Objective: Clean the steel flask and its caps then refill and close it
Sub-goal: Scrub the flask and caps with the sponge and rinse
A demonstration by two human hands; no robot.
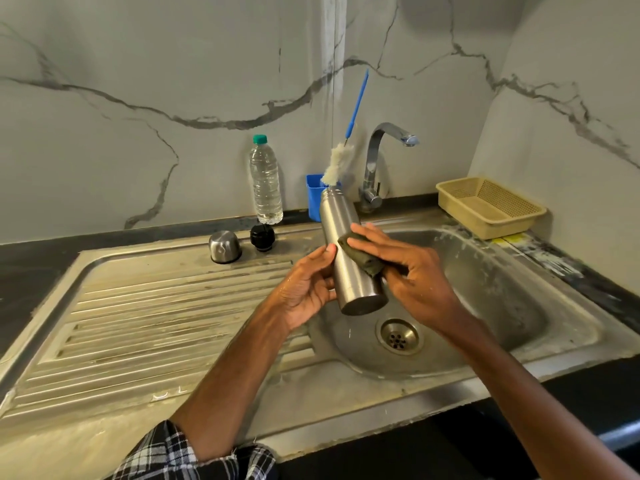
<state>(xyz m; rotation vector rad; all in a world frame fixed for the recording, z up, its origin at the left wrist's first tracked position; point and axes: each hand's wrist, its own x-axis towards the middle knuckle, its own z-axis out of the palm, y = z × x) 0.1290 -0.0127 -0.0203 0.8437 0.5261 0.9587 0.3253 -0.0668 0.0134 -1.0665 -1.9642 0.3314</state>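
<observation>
The steel flask point(346, 258) is held tilted over the sink basin point(502, 292), open mouth pointing away and up, base toward me. My left hand point(308, 289) grips its lower body from the left. My right hand point(412, 268) presses a dark green scrub pad point(363, 258) against the flask's right side. The steel outer cap point(224, 246) and the black inner cap point(262, 238) stand on the drainboard point(156, 306) at the back. A clear water bottle point(265, 181) with a green lid stands behind the black cap.
A blue-handled bottle brush point(337, 164) stands in a blue holder point(315, 195) behind the flask. The tap point(381, 157) rises at the back of the basin, and the drain point(399, 336) lies below the flask. A beige basket point(488, 206) sits at the back right corner.
</observation>
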